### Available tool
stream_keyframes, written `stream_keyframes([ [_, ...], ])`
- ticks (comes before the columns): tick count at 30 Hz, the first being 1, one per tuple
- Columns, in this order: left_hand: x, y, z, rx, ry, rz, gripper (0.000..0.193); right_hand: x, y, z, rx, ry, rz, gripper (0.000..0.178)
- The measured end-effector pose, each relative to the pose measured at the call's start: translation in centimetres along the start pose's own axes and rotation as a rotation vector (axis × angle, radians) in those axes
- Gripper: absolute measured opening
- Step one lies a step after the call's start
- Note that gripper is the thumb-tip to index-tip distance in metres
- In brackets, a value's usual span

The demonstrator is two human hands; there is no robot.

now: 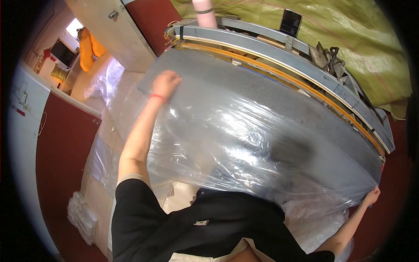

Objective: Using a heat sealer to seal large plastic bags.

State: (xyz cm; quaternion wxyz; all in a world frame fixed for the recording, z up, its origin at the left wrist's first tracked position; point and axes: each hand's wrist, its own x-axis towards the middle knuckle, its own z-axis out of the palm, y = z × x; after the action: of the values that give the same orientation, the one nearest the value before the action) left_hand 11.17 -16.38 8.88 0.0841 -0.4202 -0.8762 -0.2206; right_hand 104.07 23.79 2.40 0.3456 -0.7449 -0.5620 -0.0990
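Observation:
A wide sheet of clear plastic film [205,131] spreads across a grey tabletop [279,94], glossy and wrinkled, and hangs over the near edge against my black shirt. At the right corner of the table, my right hand [372,196] pinches the film's edge, and creases run from the fingers. Over the left end of the table is my left hand [166,83], its fingers curled closed and a red band at the wrist. Whether film is caught in those fingers is hidden.
Behind the tabletop runs a long grey metal bar [270,46] with orange strips [262,57]. A pink bottle [205,14] and a phone [290,22] stand there, before yellow-green woven sheeting [345,26]. Folded plastic [82,217] lies lower left. A door [118,35] stands ajar.

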Motion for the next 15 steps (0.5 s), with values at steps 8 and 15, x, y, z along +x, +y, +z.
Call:
stream_keyframes([
  [8, 0.2, 2.1, -0.1, -0.103, -0.028, 0.047, 0.019, -1.5, 2.4, -4.0, 0.239, 0.157, 0.101, 0.038],
  [15, 1.8, 4.2, 0.3, -0.118, -0.284, 0.046, 0.017, 0.0, 4.0, -4.3, 0.068, 0.14, 0.137, 0.041],
])
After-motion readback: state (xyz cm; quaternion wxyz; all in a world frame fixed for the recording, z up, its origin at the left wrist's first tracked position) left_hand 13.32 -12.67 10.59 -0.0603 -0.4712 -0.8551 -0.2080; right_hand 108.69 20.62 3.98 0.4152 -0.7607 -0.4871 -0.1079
